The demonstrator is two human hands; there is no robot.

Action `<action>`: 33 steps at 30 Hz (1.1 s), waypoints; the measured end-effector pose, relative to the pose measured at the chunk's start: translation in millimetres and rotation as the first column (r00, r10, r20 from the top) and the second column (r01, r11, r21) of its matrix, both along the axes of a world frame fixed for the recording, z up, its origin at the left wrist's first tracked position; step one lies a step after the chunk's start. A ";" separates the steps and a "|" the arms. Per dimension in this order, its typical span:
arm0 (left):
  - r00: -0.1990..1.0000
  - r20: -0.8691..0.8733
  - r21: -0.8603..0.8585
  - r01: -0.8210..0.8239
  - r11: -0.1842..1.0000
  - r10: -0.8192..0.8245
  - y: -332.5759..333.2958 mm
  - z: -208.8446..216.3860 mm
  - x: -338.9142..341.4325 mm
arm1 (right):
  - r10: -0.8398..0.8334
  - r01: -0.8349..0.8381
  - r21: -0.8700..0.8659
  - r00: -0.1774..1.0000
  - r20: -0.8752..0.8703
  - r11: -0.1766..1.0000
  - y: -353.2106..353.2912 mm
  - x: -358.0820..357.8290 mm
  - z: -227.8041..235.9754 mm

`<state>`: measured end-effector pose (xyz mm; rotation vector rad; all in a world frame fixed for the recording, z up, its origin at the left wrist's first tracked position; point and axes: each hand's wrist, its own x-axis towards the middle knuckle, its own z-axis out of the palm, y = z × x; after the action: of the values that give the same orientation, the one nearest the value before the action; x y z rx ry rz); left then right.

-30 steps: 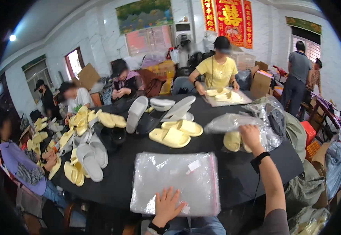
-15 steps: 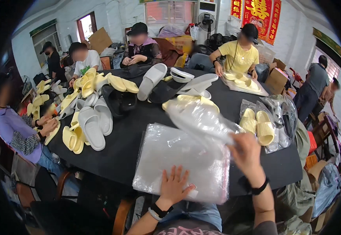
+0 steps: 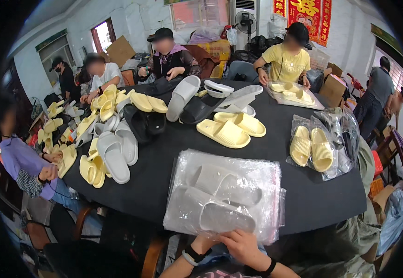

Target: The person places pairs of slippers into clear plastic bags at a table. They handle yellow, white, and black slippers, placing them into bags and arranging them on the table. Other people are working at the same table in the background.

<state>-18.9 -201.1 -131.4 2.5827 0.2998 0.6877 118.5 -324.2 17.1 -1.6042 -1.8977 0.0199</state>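
Observation:
A clear plastic bag [image 3: 257, 204] with a pair of grey slippers [image 3: 213, 194] inside lies flat on a stack of clear plastic bags [image 3: 176, 185] at the table's near edge. My right hand [image 3: 242, 248] pinches this bag's near edge with bent fingers. Close beside it, my left hand [image 3: 204, 243] is at the same edge; its fingers are mostly hidden by the bag and my right hand. Beyond the stack lies an unbagged pair of yellow slippers [image 3: 224, 133].
Loose grey slippers [image 3: 113, 155], black slippers [image 3: 139, 123] and yellow ones cover the table's left side. Bagged yellow slippers [image 3: 321, 150] lie at the right. Co-workers sit around the dark table [image 3: 312, 199]; one in yellow [image 3: 284, 65] handles bagged slippers at the far side.
The bag my right hand held in the air now lies on the stack. My left hand has drawn back from the stack's surface to the near edge, where both hands now meet.

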 end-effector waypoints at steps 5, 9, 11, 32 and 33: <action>0.988 -0.135 -0.110 -0.096 0.989 0.081 -5.2 30.6 3.8 | -0.156 0.144 -0.136 0.985 -0.080 0.980 -3.3 23.6 -2.0; 0.763 -0.624 -0.140 -0.317 0.938 0.165 -0.8 104.2 29.2 | -0.150 0.128 -0.180 0.982 -0.115 0.975 4.4 50.1 -1.5; 0.823 -0.538 -0.137 -0.296 0.945 0.180 3.5 104.7 25.4 | -0.090 0.072 -0.135 0.987 -0.135 0.988 6.1 58.4 9.1; 0.849 -0.228 -0.216 -0.521 0.825 0.476 79.6 97.8 -97.6 | -0.288 0.292 -0.171 0.956 0.045 0.941 -33.7 76.4 65.2; 0.845 -0.248 -0.200 -0.523 0.829 0.474 80.6 93.7 -95.9 | -0.267 0.280 -0.192 0.959 0.092 0.940 -31.1 77.0 56.9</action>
<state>-114.8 -120.5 -37.7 2.3189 1.0893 0.5237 195.6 -355.4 74.1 -2.0201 -1.7484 0.0463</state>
